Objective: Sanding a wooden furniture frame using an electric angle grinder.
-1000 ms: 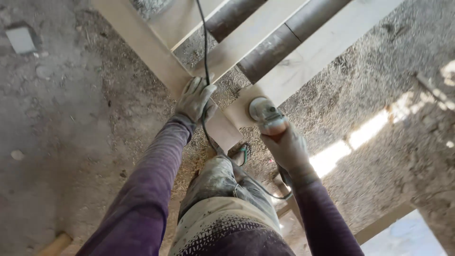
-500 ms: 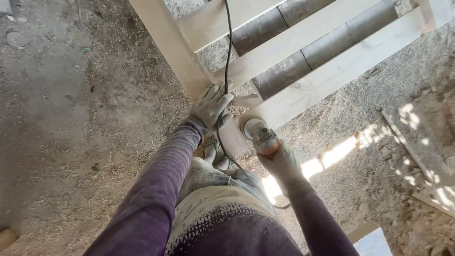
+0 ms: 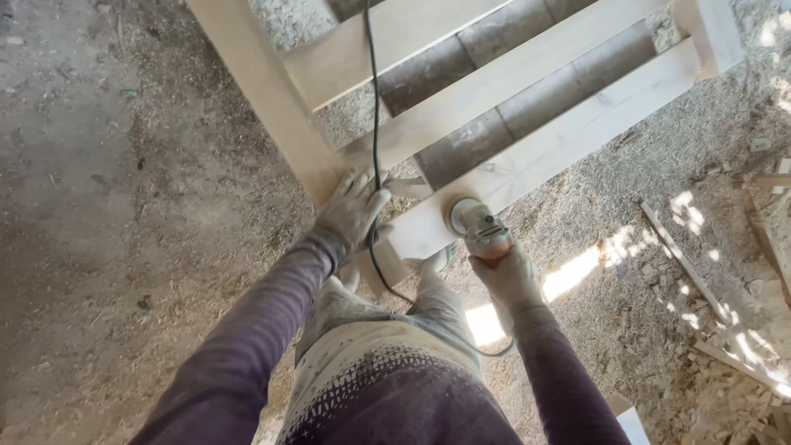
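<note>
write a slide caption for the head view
Left hand braces a pale wooden frame while right hand holds a sander.

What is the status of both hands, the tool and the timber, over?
Left hand flat on wooden frame. Right hand grips sander, disc on lower rail. Black cord runs across frame, past left hand.

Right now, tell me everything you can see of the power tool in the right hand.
The power tool is a small handheld sander or grinder, its round pale head pressed flat on a light wooden rail of the frame. Its dusty grey body has an orange band. The right hand grips its rear. A black cord crosses the frame nearby; its join is hidden.
</note>
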